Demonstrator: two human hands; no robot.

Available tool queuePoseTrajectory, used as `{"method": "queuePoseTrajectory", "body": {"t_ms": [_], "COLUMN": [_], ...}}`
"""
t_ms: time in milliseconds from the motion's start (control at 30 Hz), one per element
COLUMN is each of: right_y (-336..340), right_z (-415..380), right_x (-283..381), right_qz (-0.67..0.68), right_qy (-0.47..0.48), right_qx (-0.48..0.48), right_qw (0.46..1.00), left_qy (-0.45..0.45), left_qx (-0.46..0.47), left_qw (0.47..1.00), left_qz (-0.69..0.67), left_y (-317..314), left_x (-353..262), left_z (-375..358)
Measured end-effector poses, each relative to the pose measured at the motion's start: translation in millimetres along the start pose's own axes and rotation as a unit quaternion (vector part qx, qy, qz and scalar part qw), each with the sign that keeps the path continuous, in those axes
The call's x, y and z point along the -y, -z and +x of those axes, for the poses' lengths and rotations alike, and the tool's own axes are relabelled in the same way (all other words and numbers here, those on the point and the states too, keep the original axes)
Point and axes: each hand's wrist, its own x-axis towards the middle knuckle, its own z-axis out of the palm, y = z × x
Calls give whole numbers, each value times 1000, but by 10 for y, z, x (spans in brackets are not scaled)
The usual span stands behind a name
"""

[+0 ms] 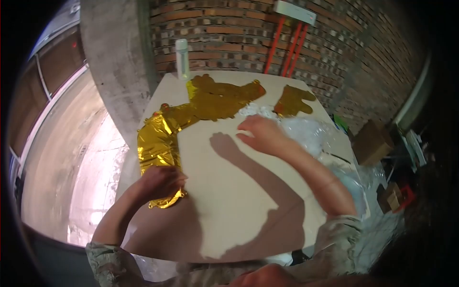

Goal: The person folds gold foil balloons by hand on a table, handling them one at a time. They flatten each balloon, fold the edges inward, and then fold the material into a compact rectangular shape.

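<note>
My left hand (pixel 164 182) is closed on the lower part of a shiny gold foil balloon (pixel 157 143), which lies flat and creased along the left side of the table. Its fingertips are curled and partly hidden. Over the middle right of the table is my right hand (pixel 264 135), thumb and fingers apart with nothing visible between them. Just beyond it lies a small pile of white pieces (pixel 258 111), too small to make out. More flat gold foil (pixel 217 100) spreads across the far side, touching or overlapping the left balloon. A separate gold foil piece (pixel 295 101) lies at the far right.
A clear plastic bag (pixel 306 134) lies beside my right forearm on the pale table (pixel 224 191). A white bottle (pixel 182 60) stands at the far left corner. Behind is a brick wall (pixel 215 38); cardboard boxes (pixel 373 143) stand off the right edge.
</note>
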Motion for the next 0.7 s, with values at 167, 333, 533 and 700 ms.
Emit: {"method": "queuePoseTrajectory", "body": {"t_ms": [167,333,533,700], "right_y": [-1896,-1943,-1924,-1778], "right_z": [1193,1430,1210,1198], "right_x": [-831,-931,-1109,-970], "right_qz": [-231,-148,-126,-113], "right_qy": [143,52,-18,-29], "right_qx": [-215,-29,7,-27], "right_qw": [938,987,992,993], "left_qy": [-24,1,121,176], "left_qx": [-12,-29,-135,-93], "left_qw": [1000,999,981,979], "left_qz": [6,41,63,35], "left_y": [-216,-531,-1197,-1323], "left_x": [395,1048,1802,1768], "left_z": [638,1168,1884,2031]}}
